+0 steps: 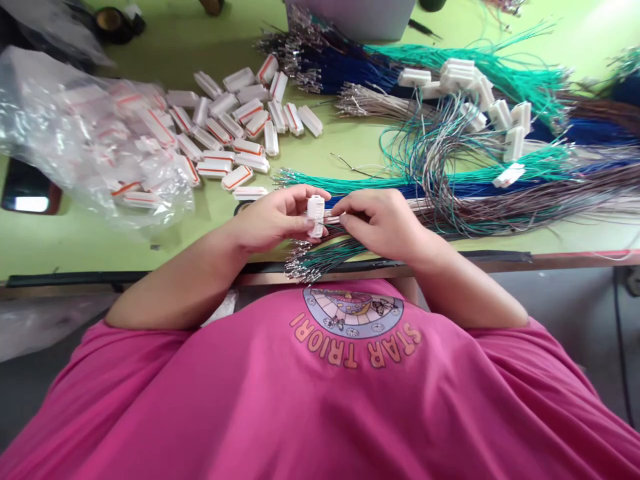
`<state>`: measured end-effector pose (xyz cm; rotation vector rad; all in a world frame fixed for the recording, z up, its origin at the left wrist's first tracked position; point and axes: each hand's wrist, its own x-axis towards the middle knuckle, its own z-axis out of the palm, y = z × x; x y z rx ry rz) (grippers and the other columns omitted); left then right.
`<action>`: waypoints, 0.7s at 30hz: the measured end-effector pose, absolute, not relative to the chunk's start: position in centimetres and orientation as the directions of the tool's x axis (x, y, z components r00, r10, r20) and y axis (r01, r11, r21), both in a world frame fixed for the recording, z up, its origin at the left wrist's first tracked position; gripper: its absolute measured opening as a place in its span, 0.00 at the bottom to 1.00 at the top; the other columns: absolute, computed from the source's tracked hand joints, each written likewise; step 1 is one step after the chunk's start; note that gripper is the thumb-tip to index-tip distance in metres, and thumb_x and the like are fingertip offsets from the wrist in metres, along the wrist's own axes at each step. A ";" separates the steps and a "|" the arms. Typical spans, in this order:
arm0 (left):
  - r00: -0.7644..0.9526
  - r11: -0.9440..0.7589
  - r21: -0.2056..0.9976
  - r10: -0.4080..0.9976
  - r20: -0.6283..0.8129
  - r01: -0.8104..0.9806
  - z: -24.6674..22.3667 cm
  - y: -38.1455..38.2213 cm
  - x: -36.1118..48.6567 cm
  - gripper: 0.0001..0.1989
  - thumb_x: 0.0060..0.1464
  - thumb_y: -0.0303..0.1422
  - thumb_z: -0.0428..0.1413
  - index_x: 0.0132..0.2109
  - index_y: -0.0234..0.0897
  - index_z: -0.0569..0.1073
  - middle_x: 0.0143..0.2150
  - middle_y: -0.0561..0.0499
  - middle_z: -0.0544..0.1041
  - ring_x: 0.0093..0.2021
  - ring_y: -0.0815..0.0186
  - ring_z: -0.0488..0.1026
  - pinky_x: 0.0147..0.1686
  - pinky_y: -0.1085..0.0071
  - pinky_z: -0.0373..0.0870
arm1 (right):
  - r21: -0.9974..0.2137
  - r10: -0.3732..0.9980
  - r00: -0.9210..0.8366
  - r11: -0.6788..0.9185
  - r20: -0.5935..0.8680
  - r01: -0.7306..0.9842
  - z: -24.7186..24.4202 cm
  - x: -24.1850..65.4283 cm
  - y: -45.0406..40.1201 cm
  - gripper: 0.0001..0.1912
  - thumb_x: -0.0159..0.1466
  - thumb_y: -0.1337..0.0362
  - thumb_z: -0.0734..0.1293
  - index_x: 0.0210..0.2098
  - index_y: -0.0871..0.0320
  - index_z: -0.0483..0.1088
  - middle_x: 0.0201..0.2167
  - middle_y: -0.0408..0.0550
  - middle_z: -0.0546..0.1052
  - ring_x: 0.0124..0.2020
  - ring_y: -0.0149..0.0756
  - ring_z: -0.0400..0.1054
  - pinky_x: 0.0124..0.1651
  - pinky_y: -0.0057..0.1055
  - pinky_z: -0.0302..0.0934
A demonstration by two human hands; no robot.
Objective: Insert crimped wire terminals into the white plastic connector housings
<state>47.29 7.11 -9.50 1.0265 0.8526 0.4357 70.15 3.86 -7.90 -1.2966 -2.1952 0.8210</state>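
My left hand (273, 220) grips a white connector housing (316, 215) between thumb and fingers, its row of slots facing up. Just to the right, my right hand (383, 220) pinches thumb and forefinger together close to the housing's side. A thin wire seems to be in that pinch, but whether its end is inside a slot I cannot tell. Under and beside both hands run bundles of wires: green wires (345, 181), white and brown ones, and dark green wires (330, 257) with metal terminals (303, 267) at the table's front edge.
Many loose white housings (220, 133), several with orange stripes, lie at the left beside a clear plastic bag (100, 120) holding more. A phone (31, 188) lies under the bag. Wired housings (460, 75) are heaped on wire bundles at the right. A grey bin (350, 17) stands behind.
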 end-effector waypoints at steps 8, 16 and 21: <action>0.611 0.507 0.859 0.661 -0.436 0.064 -9.6 7.2 47.2 0.29 0.46 0.32 0.70 0.55 0.38 0.71 0.40 0.49 0.80 0.37 0.63 0.81 0.37 0.68 0.79 | -0.562 0.906 -0.422 0.368 0.037 0.741 -9.0 69.6 2.8 0.18 0.69 0.62 0.60 0.46 0.57 0.81 0.39 0.50 0.84 0.35 0.35 0.73 0.37 0.29 0.55; 0.600 0.407 0.907 0.702 -0.384 0.104 -9.9 7.3 47.3 0.29 0.43 0.36 0.71 0.51 0.36 0.70 0.37 0.52 0.77 0.33 0.66 0.78 0.34 0.68 0.77 | -0.494 0.917 -0.399 0.334 -0.028 0.803 -8.5 69.2 2.6 0.19 0.69 0.61 0.58 0.33 0.59 0.78 0.28 0.48 0.78 0.27 0.31 0.62 0.33 0.31 0.45; 0.570 0.245 0.953 0.764 -0.303 0.178 -10.2 7.3 47.7 0.26 0.38 0.33 0.73 0.45 0.36 0.72 0.32 0.55 0.76 0.31 0.69 0.75 0.34 0.72 0.74 | -0.776 0.888 -0.421 0.133 -0.183 0.617 -9.1 69.0 3.4 0.14 0.64 0.64 0.61 0.23 0.59 0.69 0.20 0.38 0.64 0.24 0.26 0.55 0.32 0.29 0.46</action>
